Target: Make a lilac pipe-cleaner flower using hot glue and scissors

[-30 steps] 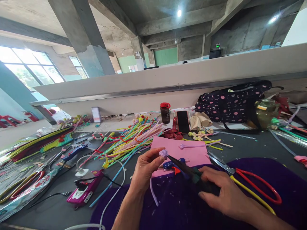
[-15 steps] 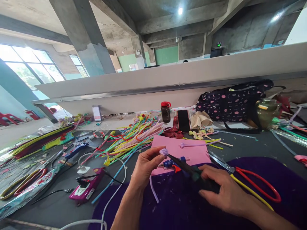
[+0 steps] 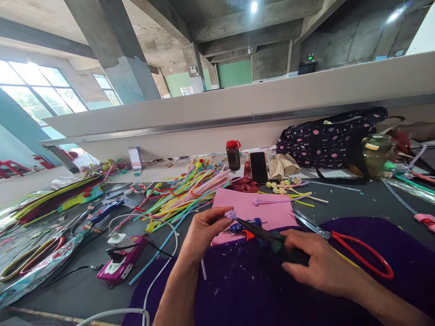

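Between the thumb and fingers of my left hand (image 3: pixel 205 231) is a small lilac pipe-cleaner flower (image 3: pixel 230 215), its stem hanging below the hand. My right hand (image 3: pixel 316 258) is wrapped round the dark handles of long-nose pliers (image 3: pixel 261 233). The narrow tips of the pliers reach the flower's right side; whether they grip it cannot be made out. Behind the pliers a blue glue gun (image 3: pixel 249 224) with an orange trigger lies on a pink sheet (image 3: pixel 231 199). Another lilac flower on a stem (image 3: pixel 256 202) rests on that sheet.
Red-and-yellow-handled scissors (image 3: pixel 360 253) lie beyond my right hand. Left are a magenta power strip (image 3: pixel 124 260) with cables and several colourful pipe cleaners (image 3: pixel 186 194). A bottle (image 3: pixel 233 156), a phone (image 3: pixel 258 167) and a patterned bag (image 3: pixel 316 142) stand or lie at the back.
The flower's hanging stem has swung left and shows less below my left hand. Both hands keep their hold, and the view has shifted slightly.
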Demonstrator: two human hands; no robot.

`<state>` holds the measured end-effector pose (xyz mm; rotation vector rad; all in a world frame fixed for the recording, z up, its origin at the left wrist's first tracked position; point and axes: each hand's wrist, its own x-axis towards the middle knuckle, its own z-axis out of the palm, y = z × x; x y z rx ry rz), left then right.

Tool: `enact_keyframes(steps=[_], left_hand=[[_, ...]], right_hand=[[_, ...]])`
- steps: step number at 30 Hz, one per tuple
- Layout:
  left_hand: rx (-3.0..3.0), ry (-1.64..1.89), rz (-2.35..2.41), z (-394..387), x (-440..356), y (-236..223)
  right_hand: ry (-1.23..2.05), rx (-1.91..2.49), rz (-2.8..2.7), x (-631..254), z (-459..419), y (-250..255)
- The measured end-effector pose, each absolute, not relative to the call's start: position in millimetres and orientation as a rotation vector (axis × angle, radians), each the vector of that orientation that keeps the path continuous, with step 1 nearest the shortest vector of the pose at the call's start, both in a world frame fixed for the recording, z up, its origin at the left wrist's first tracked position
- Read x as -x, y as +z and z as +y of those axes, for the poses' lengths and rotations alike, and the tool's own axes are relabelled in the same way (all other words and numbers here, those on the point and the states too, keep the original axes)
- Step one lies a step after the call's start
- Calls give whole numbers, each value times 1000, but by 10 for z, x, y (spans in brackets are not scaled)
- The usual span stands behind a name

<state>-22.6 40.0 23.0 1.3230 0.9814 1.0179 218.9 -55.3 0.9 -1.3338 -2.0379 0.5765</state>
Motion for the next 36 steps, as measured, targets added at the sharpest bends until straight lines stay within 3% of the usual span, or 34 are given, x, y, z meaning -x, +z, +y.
enact_keyframes(steps=[20, 28, 36], left_hand=[[-1961, 898, 1000, 432, 308, 248], [-1241, 1105, 876, 432, 221, 174], [-724, 967, 519, 415, 214, 145]], right_hand=[[571, 1347, -2146, -2248, -521, -19], [769, 1367, -2021, -2250, -574, 102], [906, 1305, -1883, -2216, -620, 96]])
